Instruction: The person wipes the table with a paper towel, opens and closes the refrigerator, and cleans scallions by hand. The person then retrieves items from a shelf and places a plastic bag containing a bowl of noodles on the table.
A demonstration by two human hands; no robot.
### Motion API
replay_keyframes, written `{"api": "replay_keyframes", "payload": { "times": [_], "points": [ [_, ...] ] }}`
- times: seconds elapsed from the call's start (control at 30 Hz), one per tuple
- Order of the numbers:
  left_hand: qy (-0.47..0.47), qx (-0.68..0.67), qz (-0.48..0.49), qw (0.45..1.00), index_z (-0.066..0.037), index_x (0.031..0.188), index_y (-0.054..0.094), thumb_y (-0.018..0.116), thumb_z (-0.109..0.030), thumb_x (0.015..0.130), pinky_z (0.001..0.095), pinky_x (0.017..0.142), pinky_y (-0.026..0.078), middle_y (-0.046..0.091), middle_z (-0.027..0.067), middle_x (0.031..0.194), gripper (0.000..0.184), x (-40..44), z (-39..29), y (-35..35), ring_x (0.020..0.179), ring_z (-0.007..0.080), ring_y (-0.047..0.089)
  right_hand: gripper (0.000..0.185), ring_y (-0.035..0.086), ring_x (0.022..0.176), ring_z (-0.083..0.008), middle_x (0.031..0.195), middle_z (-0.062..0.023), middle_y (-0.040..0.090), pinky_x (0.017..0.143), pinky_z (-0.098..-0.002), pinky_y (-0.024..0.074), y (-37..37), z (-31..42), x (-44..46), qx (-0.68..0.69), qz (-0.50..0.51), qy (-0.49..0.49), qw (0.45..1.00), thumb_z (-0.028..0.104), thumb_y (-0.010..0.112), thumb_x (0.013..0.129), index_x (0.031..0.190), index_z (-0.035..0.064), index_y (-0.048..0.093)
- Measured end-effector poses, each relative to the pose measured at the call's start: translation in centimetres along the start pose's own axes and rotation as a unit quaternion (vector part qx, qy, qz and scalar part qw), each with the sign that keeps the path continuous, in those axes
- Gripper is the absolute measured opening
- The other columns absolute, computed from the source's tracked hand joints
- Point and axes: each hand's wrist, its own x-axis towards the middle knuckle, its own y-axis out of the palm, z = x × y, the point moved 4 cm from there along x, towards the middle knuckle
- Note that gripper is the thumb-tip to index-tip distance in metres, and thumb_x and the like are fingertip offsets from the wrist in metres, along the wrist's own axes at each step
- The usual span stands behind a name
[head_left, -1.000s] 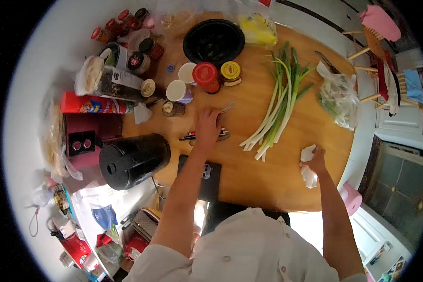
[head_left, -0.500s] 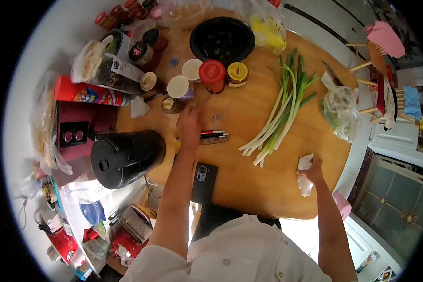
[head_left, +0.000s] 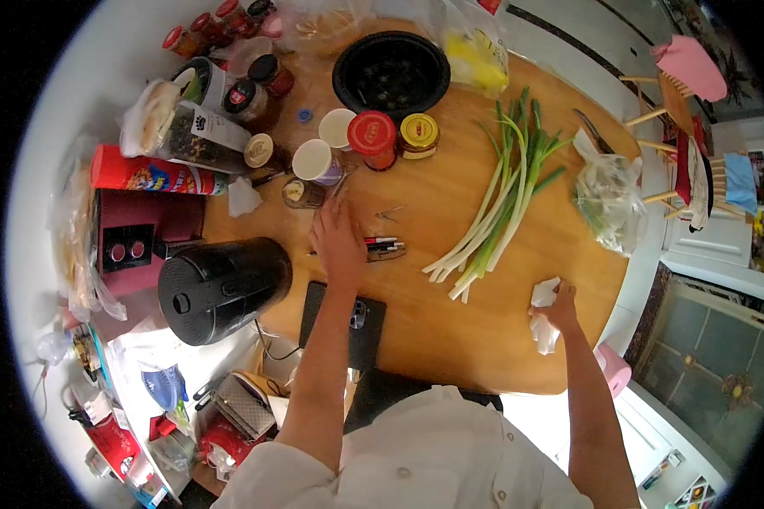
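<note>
My left hand (head_left: 338,239) reaches over the table beside a small glass jar (head_left: 304,193) and a white paper cup (head_left: 314,161). Its fingertips are close to a thin item by the cup, and whether they hold it is too small to tell. Pens (head_left: 384,245) lie just right of this hand, with a small thin metal item (head_left: 389,214) above them. At the table's right front, my right hand (head_left: 560,309) is closed on a crumpled white tissue (head_left: 544,316). Green onions (head_left: 502,208) lie between the two hands.
A black phone (head_left: 363,331) lies under my left forearm, near a black appliance (head_left: 225,288). Behind are a red-lidded jar (head_left: 372,136), a yellow-lidded jar (head_left: 419,136) and a black bowl (head_left: 390,75). A plastic bag of vegetables (head_left: 609,197) lies at the right edge.
My left hand has moved left, away from the thin metal item and the pens, toward the small glass jar and cup. My right hand still holds the tissue. The view has shifted slightly.
</note>
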Motion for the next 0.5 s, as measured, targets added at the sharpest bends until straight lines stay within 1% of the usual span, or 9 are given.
{"api": "replay_keyframes", "payload": {
  "times": [0.03,0.13,0.23,0.33,0.4,0.43,0.5],
  "points": [
    [-0.006,-0.024,0.004,1.0,-0.003,0.116,0.056,0.065,-0.004,0.074,0.0498,0.095,0.035,0.049,0.0156,0.124,0.043,-0.3,-0.6,-0.2,0.116,0.0356,0.042,0.086,0.045,0.101,-0.0338,0.107,-0.0149,0.041,0.085,-0.0443,0.0461,-0.1,0.0,0.0,-0.003,0.003,0.005,1.0,0.02,0.088,0.04,0.11,0.0047,0.041],
    [0.053,-0.107,0.063,0.991,-0.005,0.114,0.058,0.063,-0.006,0.076,0.0494,0.094,0.037,0.052,0.0158,0.118,0.038,-0.5,-2.3,1.3,0.113,0.0367,0.045,0.091,0.045,0.103,-0.0343,0.109,-0.0156,0.041,0.086,-0.0445,0.0459,-0.1,0.0,0.0,-0.012,0.009,0.009,1.0,0.02,0.089,0.04,0.115,0.0038,0.04],
    [0.089,-0.154,0.094,0.98,-0.006,0.11,0.061,0.063,-0.006,0.076,0.0494,0.093,0.038,0.056,0.0151,0.108,0.034,0.4,-3.7,2.3,0.107,0.0354,0.049,0.096,0.046,0.103,-0.0354,0.112,-0.0169,0.041,0.087,-0.0451,0.0458,0.2,-0.5,0.2,-0.018,0.01,0.003,1.0,0.02,0.089,0.041,0.12,0.003,0.037],
    [0.082,-0.165,0.084,0.979,-0.006,0.103,0.064,0.065,-0.005,0.075,0.047,0.087,0.043,0.057,0.0148,0.104,0.028,1.6,-3.2,2.8,0.1,0.0335,0.054,0.099,0.048,0.104,-0.0368,0.114,-0.0183,0.04,0.087,-0.046,0.0459,0.4,-1.0,0.6,-0.026,0.005,0.011,1.0,0.02,0.09,0.042,0.122,0.0033,0.035],
    [0.039,-0.169,0.076,0.982,-0.006,0.099,0.062,0.063,-0.004,0.075,0.0446,0.082,0.045,0.057,0.0129,0.099,0.025,2.4,-2.0,3.2,0.097,0.0334,0.054,0.099,0.048,0.104,-0.0377,0.115,-0.0192,0.04,0.087,-0.0466,0.0462,0.4,-0.7,0.4,-0.035,0.0,0.018,0.999,0.019,0.09,0.042,0.123,0.004,0.034],
    [0.019,-0.171,0.071,0.982,-0.006,0.098,0.061,0.062,-0.004,0.075,0.0433,0.079,0.045,0.057,0.0119,0.097,0.023,2.9,-1.4,3.4,0.095,0.0333,0.054,0.09,0.049,0.099,-0.0336,0.109,-0.0163,0.04,0.087,-0.043,0.0471,-0.3,0.7,0.1,-0.019,0.031,0.039,0.999,0.017,0.09,0.043,0.114,0.0038,0.037],
    [-0.007,-0.144,0.068,0.987,-0.006,0.096,0.061,0.062,-0.004,0.074,0.0435,0.077,0.046,0.056,0.0125,0.099,0.022,4.2,-0.1,3.7,0.095,0.034,0.054,0.097,0.048,0.103,-0.0367,0.113,-0.0188,0.04,0.087,-0.0456,0.0467,0.0,0.0,0.2,-0.014,0.03,0.035,0.999,0.02,0.09,0.042,0.12,0.0036,0.035]
  ]
}}
